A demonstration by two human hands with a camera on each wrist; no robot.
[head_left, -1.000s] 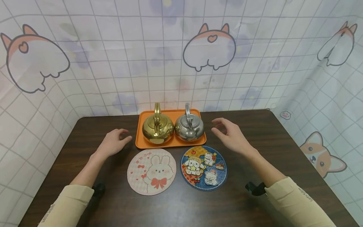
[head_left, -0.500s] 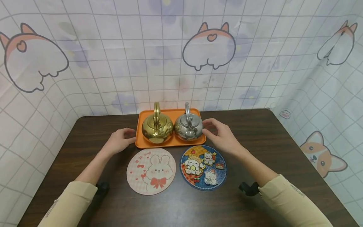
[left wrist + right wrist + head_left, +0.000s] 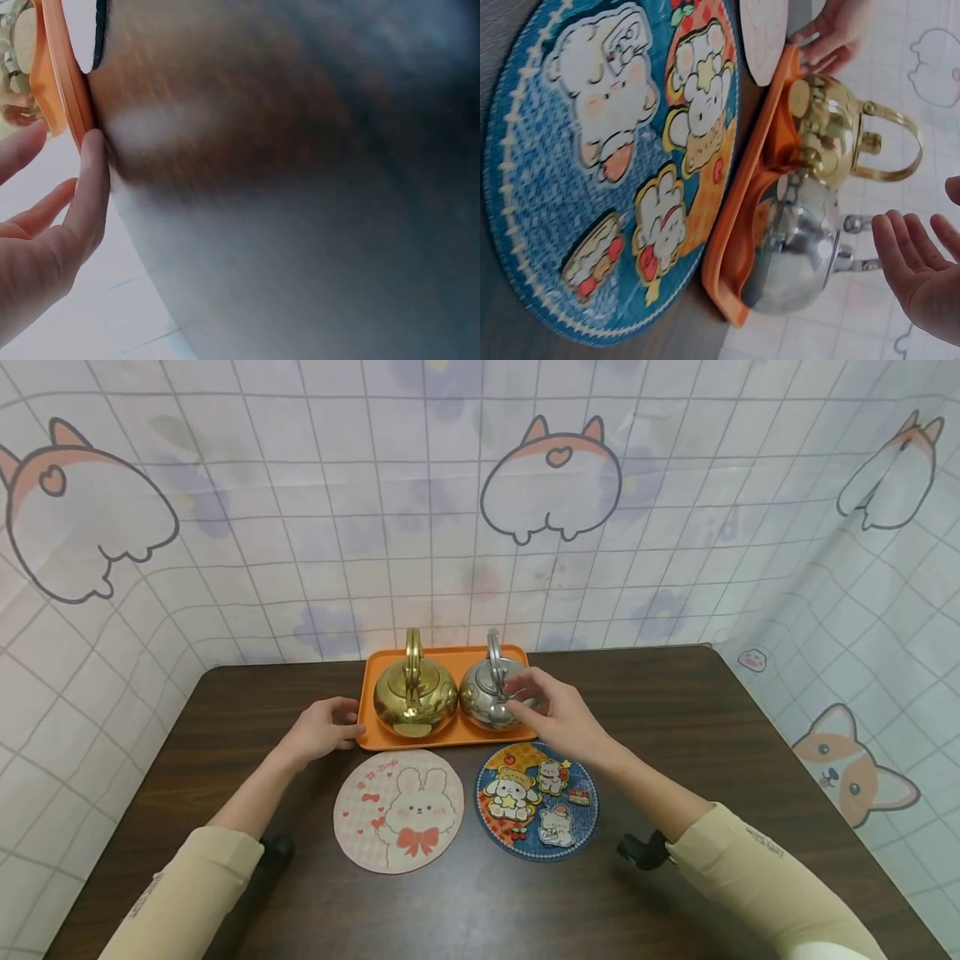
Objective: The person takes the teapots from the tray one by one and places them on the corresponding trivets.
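A gold kettle (image 3: 416,697) and a silver kettle (image 3: 483,693) stand side by side on an orange tray (image 3: 367,710), their handles upright. My left hand (image 3: 324,728) is at the tray's left end. In the left wrist view, one finger (image 3: 91,176) rests against the tray's outer rim (image 3: 69,86). My right hand (image 3: 558,714) hovers in front of the silver kettle's right side, near its handle, with the fingers apart. The right wrist view has this hand (image 3: 926,281) beside the silver kettle's handle with nothing between thumb and fingers.
Before the tray lie a round pink rabbit mat (image 3: 399,810) and a round blue mat with cartoon figures (image 3: 536,802). The dark wooden table (image 3: 480,910) reaches back to a patterned cloth wall (image 3: 450,568).
My right hand has moved left, from right of the tray to the silver kettle's handle. The left hand has moved right and now meets the tray's edge. Kettles and tray stay put.
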